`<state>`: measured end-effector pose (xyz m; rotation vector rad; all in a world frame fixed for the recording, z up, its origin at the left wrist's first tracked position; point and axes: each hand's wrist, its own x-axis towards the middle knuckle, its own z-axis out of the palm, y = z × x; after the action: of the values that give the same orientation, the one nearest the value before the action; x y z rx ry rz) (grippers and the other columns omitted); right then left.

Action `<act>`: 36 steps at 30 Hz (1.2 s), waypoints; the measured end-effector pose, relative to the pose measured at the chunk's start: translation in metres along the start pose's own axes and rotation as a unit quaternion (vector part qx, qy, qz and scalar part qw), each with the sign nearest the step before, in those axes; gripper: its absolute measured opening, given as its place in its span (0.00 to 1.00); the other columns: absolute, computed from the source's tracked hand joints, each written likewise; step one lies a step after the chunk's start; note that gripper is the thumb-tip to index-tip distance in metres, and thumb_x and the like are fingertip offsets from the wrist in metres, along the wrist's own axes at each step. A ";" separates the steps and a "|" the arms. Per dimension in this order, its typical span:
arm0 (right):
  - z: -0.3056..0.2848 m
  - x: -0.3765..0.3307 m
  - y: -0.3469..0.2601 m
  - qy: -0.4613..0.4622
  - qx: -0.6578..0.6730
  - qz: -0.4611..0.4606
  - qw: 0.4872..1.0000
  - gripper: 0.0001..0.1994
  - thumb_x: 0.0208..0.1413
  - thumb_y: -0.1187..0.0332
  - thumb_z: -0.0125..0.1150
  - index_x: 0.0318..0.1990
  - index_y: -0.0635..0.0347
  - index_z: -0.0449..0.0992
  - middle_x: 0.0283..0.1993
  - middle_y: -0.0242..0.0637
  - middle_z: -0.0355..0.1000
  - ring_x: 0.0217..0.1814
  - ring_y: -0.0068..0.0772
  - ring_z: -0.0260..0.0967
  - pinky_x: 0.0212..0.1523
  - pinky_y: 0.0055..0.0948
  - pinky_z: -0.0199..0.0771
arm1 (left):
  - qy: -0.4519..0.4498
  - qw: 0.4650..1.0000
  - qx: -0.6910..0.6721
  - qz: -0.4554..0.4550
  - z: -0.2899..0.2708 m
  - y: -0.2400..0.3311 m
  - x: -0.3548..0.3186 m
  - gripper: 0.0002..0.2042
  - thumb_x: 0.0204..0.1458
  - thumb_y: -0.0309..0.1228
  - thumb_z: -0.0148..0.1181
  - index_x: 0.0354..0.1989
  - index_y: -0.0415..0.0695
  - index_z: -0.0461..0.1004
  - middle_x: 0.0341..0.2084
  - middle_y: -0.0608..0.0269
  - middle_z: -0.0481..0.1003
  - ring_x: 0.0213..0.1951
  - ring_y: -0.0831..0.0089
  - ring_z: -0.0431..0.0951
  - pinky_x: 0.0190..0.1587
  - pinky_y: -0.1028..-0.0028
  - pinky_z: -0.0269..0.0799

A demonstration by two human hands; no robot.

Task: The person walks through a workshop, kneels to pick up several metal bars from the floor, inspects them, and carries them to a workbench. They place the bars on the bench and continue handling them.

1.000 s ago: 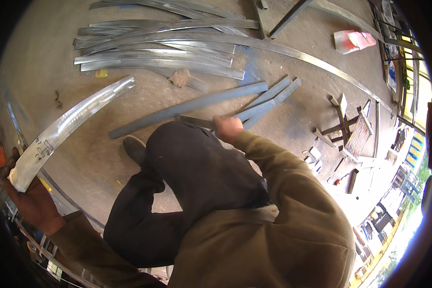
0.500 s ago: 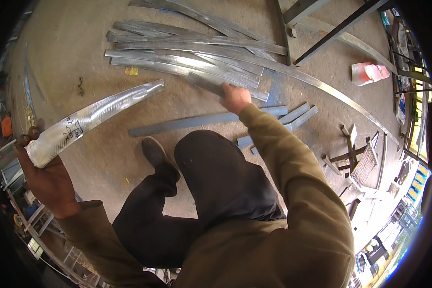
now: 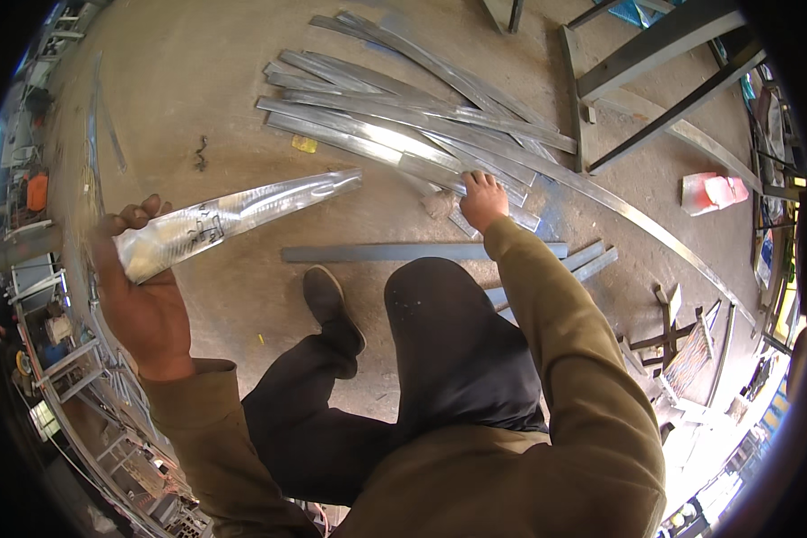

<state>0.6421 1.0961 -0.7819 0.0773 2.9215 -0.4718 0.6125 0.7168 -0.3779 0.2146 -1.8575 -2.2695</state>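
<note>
My left hand (image 3: pixel 143 296) at nine o'clock is clamped around the near end of a shiny curved metal strip (image 3: pixel 242 213), whose far end points toward one o'clock over bare concrete floor (image 3: pixel 197 99). My right hand (image 3: pixel 482 199) reaches to twelve o'clock, fingers curled down onto the near edge of the pile of metal strips (image 3: pixel 394 125); whether they grip one, I cannot tell. A grey flat bar (image 3: pixel 403 253) lies just beside my shoe (image 3: pixel 330 305). A red-and-white container (image 3: pixel 713 192) sits at two o'clock.
</note>
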 end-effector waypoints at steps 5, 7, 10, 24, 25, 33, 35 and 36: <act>-0.027 -0.003 -0.033 -0.039 0.085 0.046 0.995 0.24 0.56 0.61 0.61 0.61 0.54 0.73 0.65 0.43 0.70 0.69 0.52 0.64 0.66 0.48 0.68 | -0.004 1.000 0.002 -0.003 0.003 0.000 0.002 0.14 0.72 0.41 0.47 0.45 0.42 0.70 0.42 0.58 0.73 0.56 0.58 0.75 0.66 0.56 0.69; -0.049 -0.007 -0.056 -0.075 0.129 0.057 0.987 0.26 0.57 0.56 0.63 0.62 0.55 0.74 0.62 0.46 0.73 0.65 0.55 0.68 0.64 0.47 0.70 | -0.014 1.000 -0.001 -0.001 0.002 -0.001 0.002 0.14 0.72 0.42 0.46 0.45 0.42 0.69 0.42 0.58 0.73 0.56 0.58 0.75 0.67 0.56 0.69; -0.096 -0.012 -0.087 -0.161 0.196 -0.061 0.965 0.26 0.58 0.53 0.61 0.62 0.53 0.74 0.55 0.49 0.78 0.56 0.56 0.76 0.60 0.46 0.75 | -0.025 1.000 -0.009 -0.003 -0.004 -0.004 0.003 0.15 0.73 0.42 0.46 0.46 0.41 0.69 0.42 0.57 0.73 0.56 0.59 0.74 0.67 0.56 0.69; -0.106 -0.123 -0.213 -0.158 0.300 -0.174 0.924 0.13 0.46 0.63 0.65 0.37 0.60 0.84 0.34 0.49 0.80 0.39 0.55 0.80 0.41 0.49 0.80 | -0.029 0.998 0.055 0.000 0.009 0.004 0.015 0.16 0.72 0.39 0.46 0.53 0.38 0.71 0.50 0.54 0.73 0.57 0.60 0.73 0.66 0.58 0.67; -0.091 -0.120 -0.210 -0.174 0.273 -0.152 0.934 0.11 0.45 0.64 0.64 0.34 0.59 0.84 0.33 0.49 0.80 0.38 0.54 0.80 0.41 0.49 0.80 | -0.065 0.993 0.099 0.022 0.010 0.003 0.016 0.16 0.72 0.38 0.46 0.53 0.37 0.70 0.51 0.53 0.73 0.57 0.59 0.74 0.66 0.58 0.68; -0.059 -0.100 -0.213 -0.135 0.280 -0.122 0.943 0.08 0.45 0.66 0.64 0.29 0.59 0.86 0.32 0.47 0.81 0.37 0.52 0.81 0.38 0.47 0.81 | -0.037 0.988 0.149 -0.015 0.015 0.008 0.025 0.22 0.72 0.43 0.43 0.58 0.33 0.69 0.55 0.49 0.73 0.59 0.59 0.74 0.68 0.60 0.66; -0.061 -0.101 -0.219 -0.155 0.272 -0.117 0.943 0.08 0.45 0.67 0.65 0.30 0.59 0.86 0.33 0.47 0.81 0.37 0.52 0.81 0.39 0.46 0.82 | -0.039 0.985 0.166 0.007 0.020 0.009 0.024 0.23 0.73 0.44 0.42 0.59 0.34 0.69 0.57 0.49 0.73 0.60 0.59 0.73 0.69 0.60 0.65; -0.061 -0.101 -0.225 -0.163 0.268 -0.116 0.943 0.09 0.44 0.67 0.66 0.31 0.59 0.86 0.33 0.47 0.81 0.37 0.51 0.81 0.39 0.46 0.82 | -0.014 0.979 0.200 0.021 0.023 0.010 0.023 0.23 0.73 0.44 0.41 0.60 0.35 0.68 0.58 0.49 0.72 0.61 0.59 0.73 0.69 0.60 0.65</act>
<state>0.7128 0.8997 -0.6371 -0.2516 2.4117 -1.1814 0.5852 0.7310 -0.3634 0.1984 -2.2942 -1.8586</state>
